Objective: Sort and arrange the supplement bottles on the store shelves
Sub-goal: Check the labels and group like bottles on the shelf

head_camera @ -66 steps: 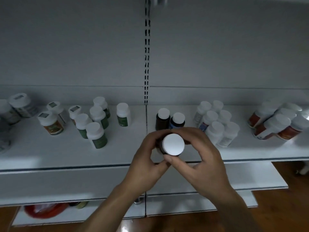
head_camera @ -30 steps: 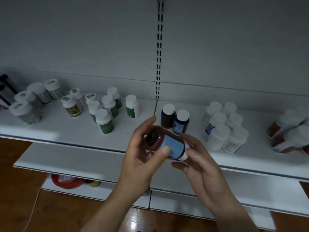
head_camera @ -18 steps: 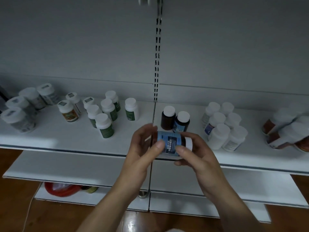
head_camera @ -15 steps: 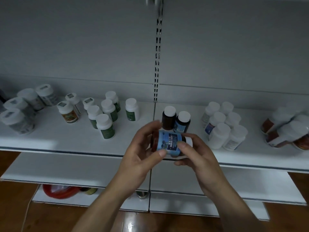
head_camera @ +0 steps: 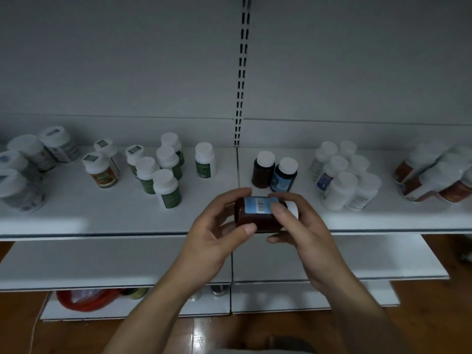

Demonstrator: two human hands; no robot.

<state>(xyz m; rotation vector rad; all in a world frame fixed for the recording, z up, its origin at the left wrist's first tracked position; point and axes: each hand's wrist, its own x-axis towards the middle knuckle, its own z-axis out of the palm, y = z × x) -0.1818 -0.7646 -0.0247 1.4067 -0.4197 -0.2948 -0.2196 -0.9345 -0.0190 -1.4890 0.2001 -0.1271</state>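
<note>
Head view: a brown bottle point(head_camera: 258, 216), blue barcode label up, lies on its side in the air just over the front edge of the shelf point(head_camera: 102, 218), white cap to the right. The left hand point(head_camera: 212, 238) grasps its base end; the right hand point(head_camera: 304, 236) grasps the cap end. A blue-labelled upright bottle point(head_camera: 284, 175) stands behind, near the shelf's middle seam.

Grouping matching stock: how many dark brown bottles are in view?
3. The held bottle lies sideways between the left hand and right hand; the plain brown bottle and the blue-labelled bottle stand together on the shelf behind it. None seems hidden.
</note>
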